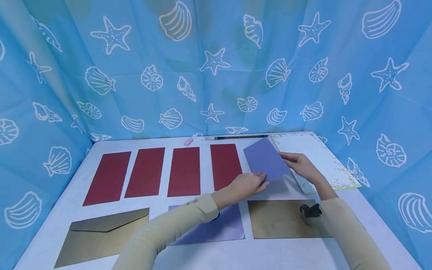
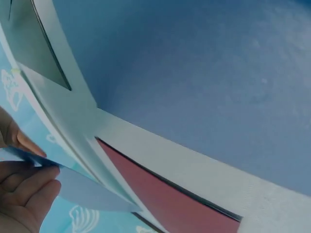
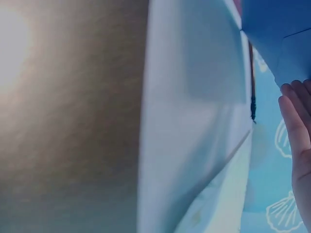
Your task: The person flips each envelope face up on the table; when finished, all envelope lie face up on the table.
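Observation:
A purple envelope (image 1: 264, 157) is lifted and tilted above the right part of the table. My left hand (image 1: 248, 183) pinches its near edge. My right hand (image 1: 302, 165) holds its right edge, fingers against the paper. In the left wrist view, the left hand (image 2: 24, 199) grips the envelope's edge, with part of the other hand just above. The right wrist view shows the right hand's fingers (image 3: 294, 116) along the envelope's underside (image 3: 267, 39), where a flap line is visible. Under my left forearm lies another purple envelope (image 1: 219, 228), partly covered.
Several red envelopes (image 1: 183, 170) lie in a row on the white table. Gold envelopes lie at front left (image 1: 101, 236) and front right (image 1: 276, 219). Floral-bordered paper (image 1: 303, 150) is at the right. A brush (image 1: 236, 137) and pink eraser (image 1: 188, 141) lie by the back curtain (image 1: 202, 90).

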A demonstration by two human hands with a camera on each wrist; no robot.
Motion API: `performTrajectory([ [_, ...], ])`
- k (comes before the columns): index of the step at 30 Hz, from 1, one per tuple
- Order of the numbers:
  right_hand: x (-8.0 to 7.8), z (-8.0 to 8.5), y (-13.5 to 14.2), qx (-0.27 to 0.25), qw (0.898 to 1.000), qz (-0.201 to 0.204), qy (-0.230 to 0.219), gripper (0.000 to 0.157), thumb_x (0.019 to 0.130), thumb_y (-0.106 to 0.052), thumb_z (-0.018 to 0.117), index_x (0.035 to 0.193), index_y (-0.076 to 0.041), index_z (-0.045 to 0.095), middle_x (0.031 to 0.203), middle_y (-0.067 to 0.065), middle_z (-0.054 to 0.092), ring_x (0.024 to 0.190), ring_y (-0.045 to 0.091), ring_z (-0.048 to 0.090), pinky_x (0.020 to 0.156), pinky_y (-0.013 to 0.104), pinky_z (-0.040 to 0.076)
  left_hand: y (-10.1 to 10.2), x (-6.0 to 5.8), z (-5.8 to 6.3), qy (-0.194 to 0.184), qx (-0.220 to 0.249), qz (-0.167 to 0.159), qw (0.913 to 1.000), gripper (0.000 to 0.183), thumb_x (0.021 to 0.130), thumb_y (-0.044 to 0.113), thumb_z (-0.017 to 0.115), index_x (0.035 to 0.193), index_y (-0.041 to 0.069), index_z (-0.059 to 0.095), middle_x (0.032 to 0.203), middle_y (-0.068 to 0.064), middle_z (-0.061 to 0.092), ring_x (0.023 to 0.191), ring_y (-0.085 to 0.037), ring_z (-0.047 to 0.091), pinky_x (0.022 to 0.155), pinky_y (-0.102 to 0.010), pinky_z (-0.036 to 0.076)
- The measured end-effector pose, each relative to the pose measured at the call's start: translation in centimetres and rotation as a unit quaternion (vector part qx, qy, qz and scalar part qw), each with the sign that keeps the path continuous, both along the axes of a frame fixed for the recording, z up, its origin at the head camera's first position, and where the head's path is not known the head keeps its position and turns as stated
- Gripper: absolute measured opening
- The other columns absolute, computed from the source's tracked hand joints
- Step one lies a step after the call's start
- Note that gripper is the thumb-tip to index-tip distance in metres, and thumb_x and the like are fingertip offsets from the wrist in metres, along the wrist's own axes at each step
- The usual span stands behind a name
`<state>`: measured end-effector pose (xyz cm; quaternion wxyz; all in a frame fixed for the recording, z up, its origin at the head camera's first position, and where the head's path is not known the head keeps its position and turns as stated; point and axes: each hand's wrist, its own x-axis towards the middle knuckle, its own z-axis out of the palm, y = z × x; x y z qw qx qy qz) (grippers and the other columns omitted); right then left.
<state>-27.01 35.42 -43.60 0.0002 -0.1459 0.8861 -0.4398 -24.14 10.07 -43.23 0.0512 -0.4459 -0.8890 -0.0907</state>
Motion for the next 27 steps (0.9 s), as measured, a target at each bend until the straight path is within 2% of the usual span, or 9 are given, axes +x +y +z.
performTrajectory([
  [4,-0.3,0.8,-0.3,-0.022,1.0,0.005,-0.006,0.043,0.103,-0.019,0.048,0.139,0.003,0.046,0.138,0.023,0.05,0.124,0.038,0.049,0.091,0.014,0.044,-0.2,0.5,0.3,-0.006,0.018,-0.006,0.9998,0.045,0.101,0.029,0.052,0.136,0.002,0.053,0.095,-0.007,0.07,0.059,-0.004,0.059,0.049,-0.007,0.04],
  [9,-0.8,1.6,-0.8,-0.032,0.999,0.011,-0.011,0.043,0.102,-0.016,0.049,0.142,0.001,0.044,0.141,0.019,0.048,0.126,0.036,0.048,0.094,0.014,0.042,-0.3,1.0,0.1,0.003,0.052,-0.005,0.9986,0.046,0.101,0.025,0.052,0.139,0.0,0.049,0.113,-0.01,0.069,0.066,-0.006,0.064,0.048,-0.006,0.037],
  [12,-1.0,2.1,-1.1,-0.034,0.999,0.014,-0.006,0.044,0.102,-0.016,0.05,0.142,-0.001,0.045,0.142,0.018,0.048,0.126,0.035,0.048,0.095,0.015,0.042,-0.4,1.0,0.0,-0.001,0.085,-0.008,0.9963,0.046,0.1,0.021,0.052,0.14,-0.002,0.047,0.093,-0.006,0.071,0.06,-0.005,0.059,0.047,-0.007,0.035],
  [15,-1.2,2.5,-1.5,-0.036,0.999,0.017,0.001,0.044,0.101,-0.017,0.052,0.142,-0.004,0.046,0.142,0.016,0.048,0.126,0.034,0.05,0.097,0.019,0.042,-0.3,1.0,-0.2,-0.011,0.121,-0.008,0.9925,0.046,0.099,0.017,0.053,0.141,-0.002,0.045,0.065,0.003,0.054,0.048,-0.004,0.044,0.044,-0.009,0.032],
  [18,-1.4,2.9,-1.8,-0.039,0.999,0.024,0.007,0.044,0.1,-0.017,0.053,0.142,-0.004,0.046,0.141,0.015,0.049,0.126,0.033,0.05,0.101,0.031,0.042,-0.2,1.0,-0.4,-0.026,0.154,0.003,0.9878,0.046,0.098,0.015,0.054,0.141,-0.002,0.046,0.062,0.004,0.052,0.046,-0.003,0.042,0.044,-0.009,0.032],
  [20,-1.5,3.1,-2.0,-0.038,0.999,0.032,0.009,0.044,0.101,-0.016,0.053,0.143,-0.004,0.046,0.141,0.016,0.049,0.127,0.033,0.048,0.103,0.04,0.04,-0.1,1.1,-0.5,-0.049,0.179,0.014,0.9825,0.047,0.098,0.014,0.055,0.141,-0.001,0.046,0.072,0.001,0.064,0.057,-0.001,0.057,0.049,-0.005,0.036],
  [22,-1.6,3.1,-2.2,-0.037,0.999,0.039,0.008,0.044,0.1,-0.015,0.053,0.143,-0.004,0.046,0.14,0.017,0.05,0.128,0.033,0.047,0.104,0.046,0.037,-0.1,1.2,-0.7,-0.076,0.205,0.024,0.9756,0.047,0.098,0.013,0.056,0.142,0.0,0.045,0.093,-0.005,0.072,0.078,-0.003,0.067,0.06,-0.003,0.042],
  [25,-1.7,3.0,-2.4,-0.032,0.999,0.044,0.001,0.044,0.101,-0.014,0.052,0.143,-0.003,0.046,0.14,0.018,0.049,0.13,0.034,0.045,0.105,0.05,0.036,-0.2,1.4,-0.9,-0.117,0.24,0.038,0.9628,0.048,0.097,0.012,0.056,0.142,0.0,0.045,0.124,-0.009,0.064,0.106,-0.008,0.063,0.077,-0.006,0.046],
  [27,-1.7,2.9,-2.5,-0.029,0.999,0.044,-0.007,0.044,0.101,-0.014,0.052,0.142,-0.003,0.046,0.14,0.018,0.049,0.13,0.034,0.045,0.105,0.051,0.035,-0.2,1.5,-1.1,-0.141,0.259,0.046,0.9545,0.048,0.097,0.012,0.057,0.142,-0.001,0.045,0.129,-0.01,0.061,0.108,-0.008,0.062,0.08,-0.009,0.047],
])
